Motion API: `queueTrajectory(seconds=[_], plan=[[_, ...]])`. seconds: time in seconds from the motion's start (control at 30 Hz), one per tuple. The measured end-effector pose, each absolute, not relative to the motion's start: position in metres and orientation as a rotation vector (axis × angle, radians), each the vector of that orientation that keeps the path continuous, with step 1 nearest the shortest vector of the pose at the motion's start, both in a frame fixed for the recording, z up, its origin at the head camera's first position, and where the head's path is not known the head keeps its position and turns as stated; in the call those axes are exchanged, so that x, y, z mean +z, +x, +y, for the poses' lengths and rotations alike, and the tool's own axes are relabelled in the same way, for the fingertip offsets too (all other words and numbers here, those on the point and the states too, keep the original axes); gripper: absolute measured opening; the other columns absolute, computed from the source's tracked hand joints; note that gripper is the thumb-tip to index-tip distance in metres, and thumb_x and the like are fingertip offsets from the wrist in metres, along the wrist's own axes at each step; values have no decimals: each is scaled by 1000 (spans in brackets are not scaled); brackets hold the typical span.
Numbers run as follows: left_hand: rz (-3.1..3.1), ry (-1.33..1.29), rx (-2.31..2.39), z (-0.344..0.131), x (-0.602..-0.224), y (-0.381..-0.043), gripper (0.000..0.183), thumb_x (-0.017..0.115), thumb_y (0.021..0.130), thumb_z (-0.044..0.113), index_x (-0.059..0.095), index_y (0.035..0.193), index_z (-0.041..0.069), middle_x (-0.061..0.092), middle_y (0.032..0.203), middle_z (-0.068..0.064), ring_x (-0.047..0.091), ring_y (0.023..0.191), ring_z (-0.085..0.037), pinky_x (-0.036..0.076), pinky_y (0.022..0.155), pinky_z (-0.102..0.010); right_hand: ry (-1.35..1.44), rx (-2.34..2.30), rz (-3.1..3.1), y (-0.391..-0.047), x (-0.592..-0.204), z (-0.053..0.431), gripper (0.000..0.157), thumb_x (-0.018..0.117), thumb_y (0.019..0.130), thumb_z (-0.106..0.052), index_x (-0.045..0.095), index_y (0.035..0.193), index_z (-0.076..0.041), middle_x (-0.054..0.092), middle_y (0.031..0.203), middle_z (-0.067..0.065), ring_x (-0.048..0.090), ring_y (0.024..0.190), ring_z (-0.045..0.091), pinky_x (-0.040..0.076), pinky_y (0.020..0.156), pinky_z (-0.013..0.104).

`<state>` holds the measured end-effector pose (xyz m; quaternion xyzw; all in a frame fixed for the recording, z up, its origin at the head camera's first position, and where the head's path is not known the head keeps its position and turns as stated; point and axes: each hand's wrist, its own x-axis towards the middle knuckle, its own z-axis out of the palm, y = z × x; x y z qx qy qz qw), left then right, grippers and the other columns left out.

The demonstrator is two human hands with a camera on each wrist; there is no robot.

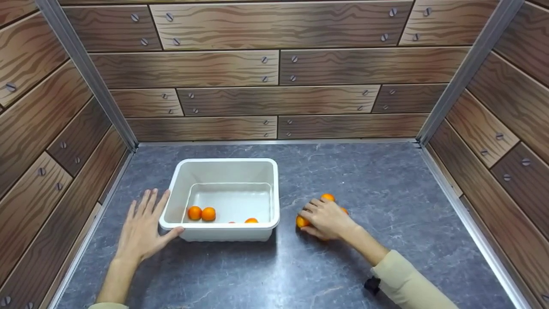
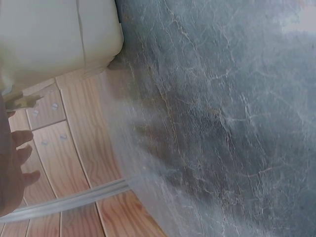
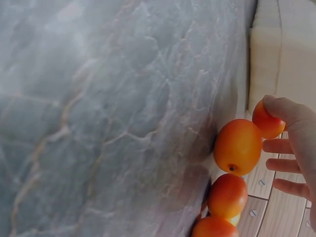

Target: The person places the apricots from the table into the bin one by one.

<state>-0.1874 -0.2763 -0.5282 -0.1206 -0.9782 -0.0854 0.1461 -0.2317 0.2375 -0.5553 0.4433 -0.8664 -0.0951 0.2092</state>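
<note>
My left hand [image 1: 140, 234] rests against the left side of a white plastic tub [image 1: 231, 231], fingers straight and spread, thumb at the front rim. Inside the tub lie several small round orange fruits [image 1: 194, 213], some partly hidden by the near wall. To the right of the tub, my right hand [image 1: 328, 219] pinches a small orange fruit [image 3: 268, 121] between thumb and fingers, low over the tabletop. Close by sit several more of these fruits, such as a larger-looking one with a dark stem spot [image 3: 238, 147] and a redder one [image 3: 227, 195].
A dark grey marbled tabletop [image 1: 364, 171] lies under everything. Wood-plank-patterned walls [image 1: 274, 68] enclose it at the back and both sides, with metal corner strips [image 1: 467, 56]. A black band [image 1: 372, 284] shows at my right sleeve.
</note>
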Motion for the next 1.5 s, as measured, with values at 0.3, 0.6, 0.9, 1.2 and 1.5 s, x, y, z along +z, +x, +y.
queueTrajectory(seconds=[0.3,0.6,0.9,1.2,1.5], plan=[[-2828,-344,-240,-277,-528,-188,105,63,86,75,33,166,14,33,170,-26,30,160,-45,21,129,-68,1207,-217,-2387,-235,-545,232,42,76,92,-54,75,115,-19,78,107,1,73,99,23,63,84,40],[-2841,-338,-257,-278,-525,-187,105,64,86,74,33,166,14,34,170,-26,28,160,-45,21,130,-68,1185,-191,-2402,-239,-537,225,44,76,92,-52,74,121,-19,79,113,1,74,102,22,64,87,40],[-2835,-347,-250,-277,-527,-186,105,64,87,74,33,166,13,33,170,-26,29,160,-45,22,130,-68,1162,-113,-2364,-242,-528,222,42,79,90,-49,75,117,-17,79,109,1,74,98,23,65,83,37],[-2832,-347,-257,-276,-526,-187,105,64,86,74,33,166,14,34,170,-26,29,160,-45,21,129,-68,1147,-48,-2315,-244,-512,218,42,77,92,-50,76,116,-17,79,108,1,74,99,23,63,82,37],[-2822,-356,-260,-277,-527,-186,104,64,87,74,33,166,14,34,170,-26,30,160,-46,21,129,-68,1137,14,-2222,-246,-497,213,43,80,89,-51,77,115,-16,79,109,1,74,98,23,63,80,36]])
